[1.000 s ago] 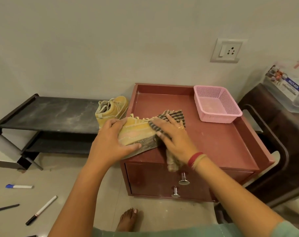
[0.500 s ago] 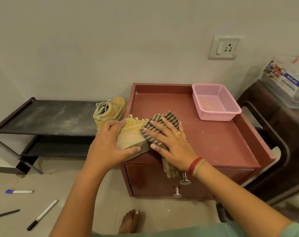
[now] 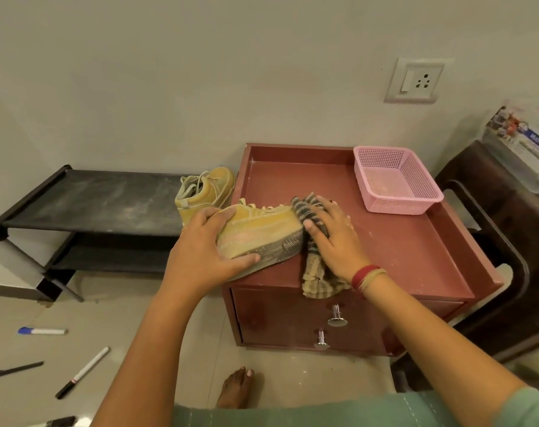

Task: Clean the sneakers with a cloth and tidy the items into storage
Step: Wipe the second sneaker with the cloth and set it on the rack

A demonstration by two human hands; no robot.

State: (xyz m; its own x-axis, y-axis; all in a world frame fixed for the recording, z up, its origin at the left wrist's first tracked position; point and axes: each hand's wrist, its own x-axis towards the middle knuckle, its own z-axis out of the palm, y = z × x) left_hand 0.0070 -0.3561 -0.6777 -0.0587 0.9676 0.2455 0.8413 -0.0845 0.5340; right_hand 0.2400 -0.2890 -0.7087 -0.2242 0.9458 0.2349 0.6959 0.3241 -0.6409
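A bare foot [image 3: 237,386] stands on the tiled floor, just in front of a red-brown two-drawer cabinet [image 3: 416,251]. Off to the near left on the floor lie a black-capped white marker [image 3: 82,372], a black pen [image 3: 14,369] and a blue-capped marker [image 3: 42,331], each apart from the others.

At the front left corner of the cabinet top, a yellow sneaker [image 3: 262,235] lies on its side with its grey patterned sole turned toward the camera, overhanging the left edge. The left hand [image 3: 200,251] grips it: the thumb is pressed on the sole and the fingers are wrapped over the upper, clamped on the shoe. The right hand [image 3: 333,238] holds a striped cloth [image 3: 313,272] against the sneaker's end that points toward the middle of the top. Its fingers are curled over the bunched fabric and its thumb pins the near side. The loose tail of the cloth hangs over the front edge, above the upper drawer knob [image 3: 337,317].

Farther back, a second sneaker [image 3: 206,192] stands upright at the end of a black shoe rack [image 3: 92,198], just beside the cabinet's left side. A pink mesh basket [image 3: 394,180] sits in the far right corner of the cabinet top. A wall socket [image 3: 414,80] is mounted on the wall beyond.
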